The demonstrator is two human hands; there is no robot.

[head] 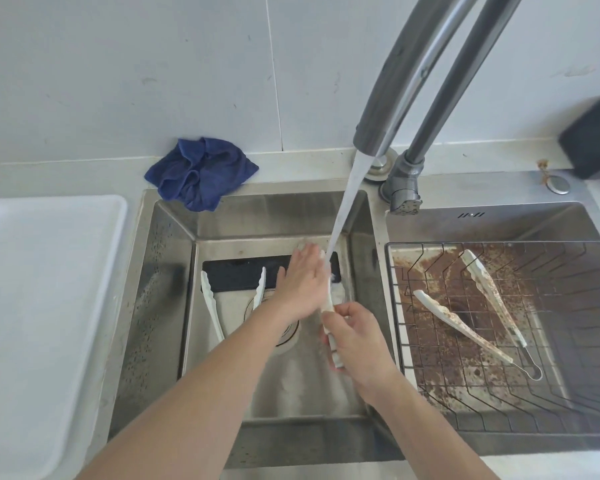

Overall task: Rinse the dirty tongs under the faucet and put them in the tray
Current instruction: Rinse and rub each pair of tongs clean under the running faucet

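Water streams from the grey faucet into the left sink basin. My right hand grips the handle end of white tongs held closed under the stream. My left hand lies flat with fingers extended against the tongs' tip, rubbing it in the water. A second pair of white tongs rests spread open on the basin floor to the left. Dirty tongs speckled brown lie in the wire basket in the right basin. An empty white tray sits on the counter at left.
A crumpled blue cloth hangs over the back rim of the left basin. The right basin floor is stained brown around its drain. A black object stands at the far right by the wall.
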